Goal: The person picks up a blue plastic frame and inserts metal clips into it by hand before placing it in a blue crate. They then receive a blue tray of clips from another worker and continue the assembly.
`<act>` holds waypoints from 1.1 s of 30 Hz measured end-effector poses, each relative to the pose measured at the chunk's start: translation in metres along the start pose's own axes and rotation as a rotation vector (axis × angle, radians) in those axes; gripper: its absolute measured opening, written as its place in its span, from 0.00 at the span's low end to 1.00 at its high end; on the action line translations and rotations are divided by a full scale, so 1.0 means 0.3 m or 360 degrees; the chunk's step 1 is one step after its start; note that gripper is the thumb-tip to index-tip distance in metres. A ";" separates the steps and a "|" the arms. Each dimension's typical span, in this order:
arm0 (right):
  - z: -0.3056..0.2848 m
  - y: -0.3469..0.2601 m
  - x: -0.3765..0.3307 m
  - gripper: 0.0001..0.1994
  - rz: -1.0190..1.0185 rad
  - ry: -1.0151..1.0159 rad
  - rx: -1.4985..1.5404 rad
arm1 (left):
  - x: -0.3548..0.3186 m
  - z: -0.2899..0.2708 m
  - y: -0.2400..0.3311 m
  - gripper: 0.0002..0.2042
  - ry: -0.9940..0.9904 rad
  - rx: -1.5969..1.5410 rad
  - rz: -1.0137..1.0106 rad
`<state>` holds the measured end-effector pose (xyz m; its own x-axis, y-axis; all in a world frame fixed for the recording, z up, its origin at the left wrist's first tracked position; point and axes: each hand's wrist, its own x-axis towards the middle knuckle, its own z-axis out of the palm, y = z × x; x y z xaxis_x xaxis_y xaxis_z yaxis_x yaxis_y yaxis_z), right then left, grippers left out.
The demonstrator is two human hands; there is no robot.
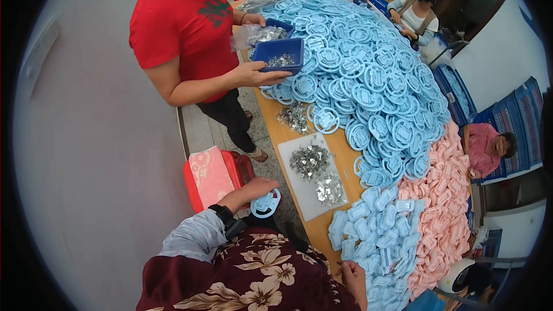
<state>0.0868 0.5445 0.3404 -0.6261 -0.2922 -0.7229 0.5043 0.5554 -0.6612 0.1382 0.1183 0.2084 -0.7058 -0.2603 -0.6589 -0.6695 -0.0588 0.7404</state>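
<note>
My left hand, with a dark watch at the wrist, is closed on a light blue plastic ring-shaped part beside the table's near edge. Part of its grip is hidden by the hand itself. My right hand is by the lower table edge, its fingers curled together; whatever they hold, if anything, is too small to make out. Next to it lies a heap of small light blue plastic pieces. Between the hands and the far heap, a white board carries two piles of small shiny metal pieces.
A large mound of blue ring-shaped parts covers the wooden table, with pink pieces beyond. A person in red holds blue bins of metal pieces. A red stool stands left; two people sit across.
</note>
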 end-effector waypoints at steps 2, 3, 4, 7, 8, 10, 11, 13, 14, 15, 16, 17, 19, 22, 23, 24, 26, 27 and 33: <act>0.038 -0.047 -0.001 0.11 0.0013 0.0059 0.0035 | 0.057 -0.048 -0.009 0.17 -0.0060 0.0169 0.0139; 0.049 -0.044 0.009 0.11 0.0020 0.0070 0.0036 | 0.087 -0.066 -0.015 0.18 -0.0099 0.0191 0.0112; 0.059 -0.025 0.024 0.11 0.0035 0.0075 0.0054 | 0.109 -0.085 -0.023 0.18 -0.0136 0.0211 0.0084; 0.088 -0.023 0.030 0.11 0.0035 0.0089 0.0108 | 0.114 -0.146 0.043 0.19 -0.0380 0.0550 0.0176; 0.103 -0.029 0.027 0.11 0.0010 0.0074 0.0142 | 0.126 -0.156 0.045 0.19 -0.0427 0.0818 0.0048; 0.126 -0.048 0.002 0.12 0.0039 0.0074 0.0163 | 0.101 -0.162 0.035 0.21 -0.0669 0.0884 0.0092; 0.128 -0.053 -0.005 0.14 0.0068 0.0066 0.0186 | 0.080 -0.170 0.039 0.23 -0.0905 0.0950 0.0132; 0.084 0.061 0.040 0.15 0.0033 0.0032 0.0131 | 0.115 -0.149 -0.100 0.24 -0.0977 0.0919 -0.0122; 0.087 0.089 0.046 0.17 0.0021 0.0017 0.0090 | 0.094 -0.144 -0.113 0.25 -0.0985 0.0916 -0.0089; 0.090 0.117 0.048 0.17 0.0013 0.0011 0.0107 | 0.077 -0.146 -0.124 0.26 -0.0992 0.0911 -0.0058; 0.095 0.141 0.048 0.18 -0.0006 -0.0005 0.0040 | 0.060 -0.147 -0.133 0.26 -0.0984 0.0926 -0.0063; 0.097 0.157 0.035 0.18 -0.0021 -0.0010 -0.0029 | 0.027 -0.128 -0.117 0.26 -0.0974 0.0962 -0.0086; 0.131 0.230 0.037 0.18 -0.0053 -0.0051 -0.0034 | -0.014 -0.108 -0.106 0.27 -0.0964 0.1001 -0.0110; 0.139 0.282 0.095 0.18 -0.0091 -0.0107 -0.0079 | -0.020 -0.102 -0.118 0.28 -0.0937 0.1144 -0.0114; 0.143 0.289 0.101 0.18 -0.0097 -0.0104 -0.0101 | -0.018 -0.115 -0.121 0.28 -0.0901 0.1196 -0.0106; 0.150 0.296 0.107 0.18 -0.0104 -0.0100 -0.0122 | -0.015 -0.128 -0.121 0.28 -0.0865 0.1248 -0.0098; 0.167 0.303 0.126 0.18 -0.0120 -0.0096 -0.0167 | -0.009 -0.153 -0.111 0.27 -0.0789 0.1158 -0.0107; 0.175 0.302 0.141 0.18 -0.0130 -0.0095 -0.0189 | -0.004 -0.164 -0.106 0.26 -0.0710 0.1067 -0.0114; 0.242 0.299 0.226 0.18 -0.0143 -0.0091 -0.0289 | 0.150 -0.191 -0.062 0.18 -0.0748 0.1153 -0.0062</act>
<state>0.1328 0.5179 0.2175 -0.6264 -0.3876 -0.6763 0.3292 0.6549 -0.6802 0.1321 0.0523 0.1728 -0.5945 0.1640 -0.7872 -0.5650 0.6113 0.5541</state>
